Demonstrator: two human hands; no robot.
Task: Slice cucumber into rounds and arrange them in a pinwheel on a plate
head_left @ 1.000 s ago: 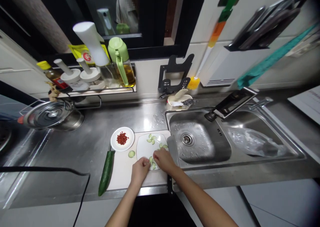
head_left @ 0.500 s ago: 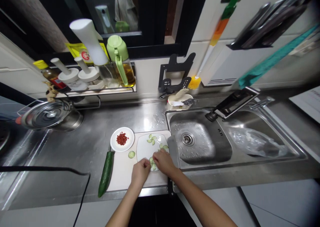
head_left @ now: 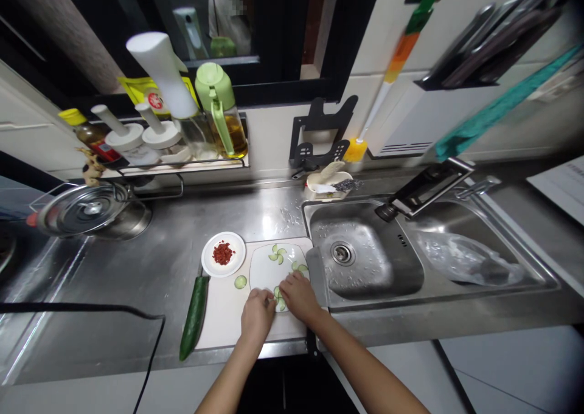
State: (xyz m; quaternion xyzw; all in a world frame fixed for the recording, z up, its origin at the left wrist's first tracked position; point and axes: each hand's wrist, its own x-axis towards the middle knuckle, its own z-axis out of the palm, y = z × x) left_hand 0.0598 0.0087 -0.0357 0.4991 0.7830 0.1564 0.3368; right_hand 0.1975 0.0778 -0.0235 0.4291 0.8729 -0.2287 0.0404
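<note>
While the cucumber (head_left: 194,320) is left along the board's (head_left: 223,323) left edge, the left hand (head_left: 256,312) has been turned slightly at the plate's (head_left: 261,271) edge, fingers curled, any hold hidden. The near slices (head_left: 279,300), on the plate, look barely altered, suggesting fine adjustment; whether any is gripped by the right hand's (head_left: 299,295) bent fingers cannot be told.

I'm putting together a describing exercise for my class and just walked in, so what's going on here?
A person has both bare hands over a white square plate: the left hand and right hand meet at the lowest of three fans of green slices. Whether either hand grips a slice is unclear. The plate sits on a cutting board, with a loose slice, a cucumber and a round plate of red pieces to its left.
</note>
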